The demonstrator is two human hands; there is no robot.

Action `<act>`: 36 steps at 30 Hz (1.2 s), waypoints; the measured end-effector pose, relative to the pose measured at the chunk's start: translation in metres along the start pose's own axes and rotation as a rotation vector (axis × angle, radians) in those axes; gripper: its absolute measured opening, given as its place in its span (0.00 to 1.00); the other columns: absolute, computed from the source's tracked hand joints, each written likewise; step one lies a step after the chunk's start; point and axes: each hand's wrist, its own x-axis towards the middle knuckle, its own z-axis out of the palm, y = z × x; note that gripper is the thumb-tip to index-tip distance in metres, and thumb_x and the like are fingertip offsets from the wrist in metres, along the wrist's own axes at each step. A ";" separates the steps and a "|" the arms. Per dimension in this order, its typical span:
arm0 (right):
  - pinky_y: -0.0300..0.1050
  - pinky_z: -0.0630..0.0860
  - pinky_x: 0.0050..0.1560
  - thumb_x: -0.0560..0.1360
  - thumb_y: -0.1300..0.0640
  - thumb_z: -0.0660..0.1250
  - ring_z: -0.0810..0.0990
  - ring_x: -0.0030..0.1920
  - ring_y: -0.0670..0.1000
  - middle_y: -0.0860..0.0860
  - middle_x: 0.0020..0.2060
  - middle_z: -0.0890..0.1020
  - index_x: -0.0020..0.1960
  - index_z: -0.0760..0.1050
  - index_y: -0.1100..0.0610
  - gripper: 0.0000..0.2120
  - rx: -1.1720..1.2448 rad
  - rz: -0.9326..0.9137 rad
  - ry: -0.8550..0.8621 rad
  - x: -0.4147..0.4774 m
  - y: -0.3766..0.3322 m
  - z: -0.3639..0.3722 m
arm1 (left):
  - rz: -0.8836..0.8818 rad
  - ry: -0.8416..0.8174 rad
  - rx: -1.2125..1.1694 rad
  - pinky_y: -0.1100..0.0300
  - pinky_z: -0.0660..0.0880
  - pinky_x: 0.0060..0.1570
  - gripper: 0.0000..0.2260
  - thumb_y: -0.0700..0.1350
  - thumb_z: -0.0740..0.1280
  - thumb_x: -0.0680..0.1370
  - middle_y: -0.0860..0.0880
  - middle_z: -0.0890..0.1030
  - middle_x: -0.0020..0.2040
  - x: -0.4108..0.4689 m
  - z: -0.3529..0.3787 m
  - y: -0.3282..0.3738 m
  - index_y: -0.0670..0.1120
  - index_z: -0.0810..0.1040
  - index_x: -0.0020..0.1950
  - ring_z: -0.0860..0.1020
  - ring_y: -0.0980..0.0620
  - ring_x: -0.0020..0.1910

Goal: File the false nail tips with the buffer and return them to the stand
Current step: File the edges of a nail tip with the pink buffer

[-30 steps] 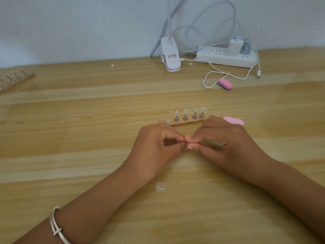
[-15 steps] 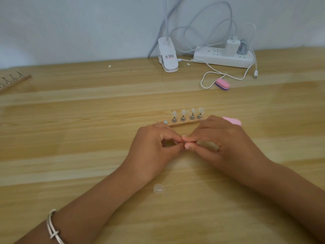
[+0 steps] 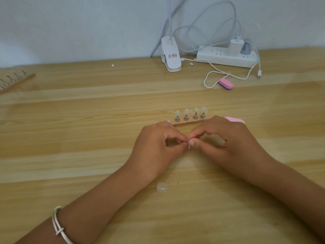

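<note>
My left hand [image 3: 158, 143] and my right hand [image 3: 228, 143] meet fingertip to fingertip just in front of the wooden stand [image 3: 186, 122]. Together they pinch a small false nail tip [image 3: 187, 142], which the fingers mostly hide. Several pegs with clear tips stand upright on the stand, and its left end shows a bare metal disc [image 3: 168, 121]. A pink buffer [image 3: 234, 119] lies flat behind my right hand, partly covered by it. One loose clear nail tip [image 3: 162, 187] lies on the table near my left wrist.
A second pink and purple buffer [image 3: 226, 84] lies by a white cable. A white clip lamp base [image 3: 171, 54] and a power strip [image 3: 226, 59] sit at the back by the wall. Another wooden stand [image 3: 15, 80] with bare pegs is at the far left.
A grey piece seen under my right fingers a second ago is out of sight now. My right fingers have arched up. Both hands stay at the same spot.
</note>
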 end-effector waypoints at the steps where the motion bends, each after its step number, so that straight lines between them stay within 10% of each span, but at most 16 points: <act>1: 0.25 0.64 0.54 0.72 0.61 0.78 0.78 0.46 0.40 0.40 0.40 0.84 0.43 0.84 0.51 0.06 0.010 0.021 -0.010 0.001 -0.002 -0.001 | 0.001 0.002 0.001 0.78 0.62 0.32 0.03 0.39 0.77 0.70 0.51 0.83 0.37 0.000 0.000 0.000 0.44 0.87 0.42 0.71 0.72 0.30; 7: 0.41 0.69 0.50 0.72 0.59 0.76 0.77 0.43 0.40 0.39 0.36 0.83 0.40 0.84 0.50 0.05 0.008 0.140 -0.153 0.012 -0.015 -0.011 | 0.005 -0.019 0.012 0.76 0.62 0.34 0.04 0.40 0.76 0.70 0.52 0.83 0.38 0.000 0.000 -0.001 0.46 0.87 0.43 0.71 0.71 0.31; 14: 0.24 0.65 0.43 0.75 0.55 0.71 0.74 0.50 0.37 0.39 0.38 0.82 0.41 0.82 0.49 0.04 -0.171 0.209 -0.286 0.027 -0.031 -0.018 | -0.001 -0.024 0.093 0.63 0.67 0.35 0.05 0.43 0.74 0.72 0.55 0.82 0.41 -0.002 0.002 -0.004 0.51 0.86 0.45 0.72 0.65 0.33; 19: 0.46 0.75 0.51 0.75 0.58 0.67 0.78 0.49 0.48 0.44 0.42 0.82 0.41 0.79 0.51 0.05 -0.297 0.199 -0.409 0.042 -0.043 -0.018 | 0.016 -0.026 0.123 0.59 0.71 0.37 0.06 0.41 0.73 0.71 0.54 0.83 0.40 -0.001 0.001 -0.005 0.52 0.86 0.44 0.72 0.63 0.34; 24: 0.37 0.59 0.29 0.76 0.53 0.68 0.79 0.52 0.49 0.45 0.48 0.79 0.38 0.72 0.48 0.09 -0.417 0.236 -0.380 0.043 -0.049 -0.014 | 0.015 0.001 0.081 0.52 0.76 0.45 0.07 0.45 0.69 0.68 0.54 0.82 0.37 0.000 0.002 -0.003 0.50 0.86 0.41 0.74 0.60 0.35; 36: 0.31 0.62 0.31 0.75 0.53 0.69 0.78 0.49 0.42 0.42 0.42 0.83 0.41 0.80 0.48 0.04 -0.316 0.178 -0.294 0.033 -0.040 -0.017 | 0.032 0.002 0.081 0.75 0.62 0.34 0.07 0.38 0.75 0.69 0.54 0.82 0.37 0.000 0.000 0.000 0.50 0.87 0.42 0.71 0.69 0.31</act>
